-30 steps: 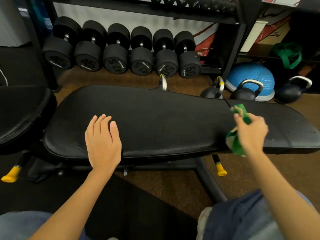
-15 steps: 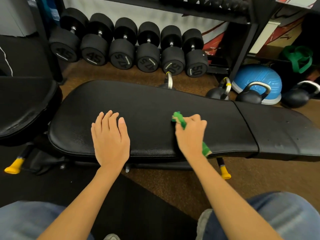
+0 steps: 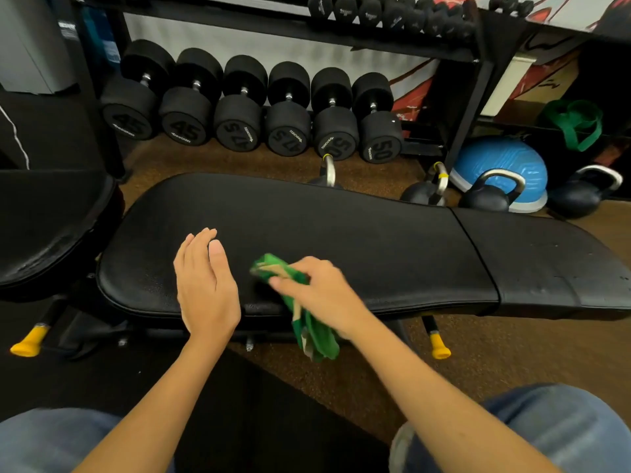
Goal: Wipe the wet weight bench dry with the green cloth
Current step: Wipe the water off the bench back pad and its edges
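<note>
Across the long black pad of the weight bench (image 3: 341, 233), the right hand (image 3: 324, 291) grips the green cloth (image 3: 307, 322), bunched, with one end pressed on the pad near its front edge and the loose tail hanging over that edge toward the floor. The left hand (image 3: 205, 285) is released, fingers straight and together, at the pad's front edge just left of the cloth; whether it rests on the pad or hovers above it cannot be told. To do this stroke well, the person would likely spread the cloth flatter under the palm, since a bunched wad covers a narrow strip, and would lift the left hand clear before the stroke reaches it. Overlapping passes from the pad's back edge to its front look sensible, then the shorter seat pad (image 3: 546, 261) at the bench's right end. Dumbbells (image 3: 246, 107) sit racked behind the bench, kettlebells (image 3: 488, 196) on the floor beyond its right end.
</note>
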The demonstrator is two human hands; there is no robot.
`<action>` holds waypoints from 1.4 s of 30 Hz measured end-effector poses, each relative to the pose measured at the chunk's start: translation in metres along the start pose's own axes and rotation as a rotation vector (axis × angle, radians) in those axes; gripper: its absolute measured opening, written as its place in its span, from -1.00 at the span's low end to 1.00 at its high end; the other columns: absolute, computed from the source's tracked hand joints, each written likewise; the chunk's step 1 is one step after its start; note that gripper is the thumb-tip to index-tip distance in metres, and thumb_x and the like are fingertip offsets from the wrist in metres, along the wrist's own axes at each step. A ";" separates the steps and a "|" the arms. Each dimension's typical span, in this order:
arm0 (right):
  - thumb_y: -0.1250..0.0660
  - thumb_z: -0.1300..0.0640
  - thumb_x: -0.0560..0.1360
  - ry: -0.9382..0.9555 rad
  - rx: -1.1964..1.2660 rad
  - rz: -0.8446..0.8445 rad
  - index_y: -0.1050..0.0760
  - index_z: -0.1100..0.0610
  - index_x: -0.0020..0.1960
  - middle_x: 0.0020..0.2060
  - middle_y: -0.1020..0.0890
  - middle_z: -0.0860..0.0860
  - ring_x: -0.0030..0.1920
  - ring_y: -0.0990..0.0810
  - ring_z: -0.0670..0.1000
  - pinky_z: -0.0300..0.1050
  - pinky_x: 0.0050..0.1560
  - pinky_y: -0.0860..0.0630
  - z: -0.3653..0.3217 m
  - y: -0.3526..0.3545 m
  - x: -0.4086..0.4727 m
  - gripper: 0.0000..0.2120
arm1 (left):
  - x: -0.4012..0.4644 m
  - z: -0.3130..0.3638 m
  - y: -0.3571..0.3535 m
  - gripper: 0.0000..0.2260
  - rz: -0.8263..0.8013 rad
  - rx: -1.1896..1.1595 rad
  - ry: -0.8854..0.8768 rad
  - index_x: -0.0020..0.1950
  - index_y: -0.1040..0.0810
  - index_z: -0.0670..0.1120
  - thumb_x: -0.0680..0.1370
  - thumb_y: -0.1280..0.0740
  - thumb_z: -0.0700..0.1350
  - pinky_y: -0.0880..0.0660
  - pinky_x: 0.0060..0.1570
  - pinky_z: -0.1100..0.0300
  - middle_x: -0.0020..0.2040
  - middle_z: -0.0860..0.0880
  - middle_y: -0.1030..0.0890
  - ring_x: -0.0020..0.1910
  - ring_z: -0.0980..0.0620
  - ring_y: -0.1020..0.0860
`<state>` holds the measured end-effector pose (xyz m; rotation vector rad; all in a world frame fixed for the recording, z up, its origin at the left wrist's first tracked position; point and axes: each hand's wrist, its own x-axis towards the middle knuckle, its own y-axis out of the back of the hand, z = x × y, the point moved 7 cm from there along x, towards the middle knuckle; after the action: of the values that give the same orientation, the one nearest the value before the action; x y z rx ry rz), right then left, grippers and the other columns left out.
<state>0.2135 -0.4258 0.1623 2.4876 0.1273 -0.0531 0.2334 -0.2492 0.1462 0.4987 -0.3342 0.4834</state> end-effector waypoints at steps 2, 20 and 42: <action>-0.40 -0.10 0.46 -0.050 -0.031 0.166 -0.64 -0.01 -0.09 -0.15 -0.60 0.05 -0.10 -0.57 -0.04 -0.09 -0.04 -0.44 0.024 0.052 -0.007 -0.82 | -0.001 0.001 0.000 -0.52 0.008 0.032 -0.008 0.35 -0.45 -0.11 0.64 0.07 0.10 -0.22 0.31 0.15 0.34 -0.01 -0.48 0.46 0.07 -0.23; -0.09 -0.04 0.62 -0.477 -0.592 0.706 -0.48 0.23 0.13 0.11 -0.52 0.27 0.17 -0.44 0.33 0.24 0.18 -0.42 0.169 0.201 0.009 -0.63 | 0.032 -0.003 0.026 -0.69 -0.001 0.494 -0.328 0.31 -0.46 -0.13 0.62 -0.16 -0.05 -0.01 0.43 -0.13 0.42 -0.14 -0.39 0.49 -0.12 -0.19; -0.15 0.04 0.63 0.442 -0.453 -0.107 -0.29 0.18 0.47 0.45 -0.34 0.07 0.48 -0.21 0.03 -0.15 0.45 0.03 -0.057 -0.086 0.081 -0.56 | 0.056 -0.046 0.054 -0.56 0.200 0.227 0.059 0.35 -0.43 -0.15 0.66 0.07 0.04 -0.10 0.43 0.03 0.38 -0.10 -0.44 0.49 -0.02 -0.19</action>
<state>0.2850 -0.3166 0.1505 2.0020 0.4096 0.4360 0.2612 -0.1633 0.1521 0.6734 -0.2755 0.7339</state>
